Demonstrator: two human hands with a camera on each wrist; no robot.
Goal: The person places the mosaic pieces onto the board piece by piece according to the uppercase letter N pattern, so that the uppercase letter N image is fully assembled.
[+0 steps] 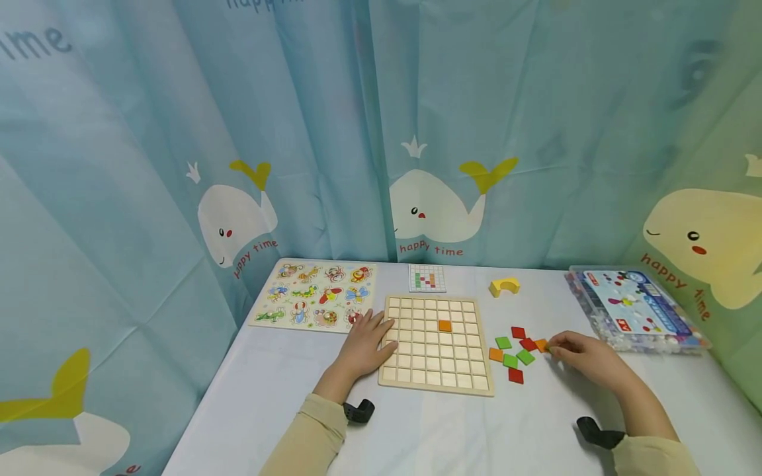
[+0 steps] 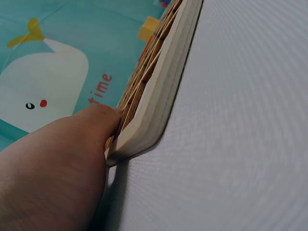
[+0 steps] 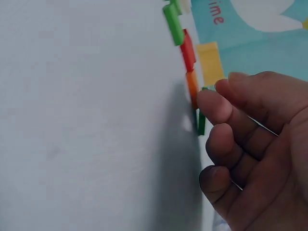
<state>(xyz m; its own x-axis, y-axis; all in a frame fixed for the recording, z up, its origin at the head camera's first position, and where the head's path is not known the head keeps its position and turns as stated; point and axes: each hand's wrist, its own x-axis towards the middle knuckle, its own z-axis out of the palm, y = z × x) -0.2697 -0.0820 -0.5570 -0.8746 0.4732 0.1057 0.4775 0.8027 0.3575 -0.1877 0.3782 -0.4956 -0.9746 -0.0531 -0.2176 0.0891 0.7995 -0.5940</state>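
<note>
The left grip is covering parts of the grid board and the insect puzzle. The right grip is hiding part of a green tile. In the right wrist view, a red tile is looking blurred. Lettering on the box is coming out too small to read. Both sleeves are running off the head view's bottom edge.
</note>
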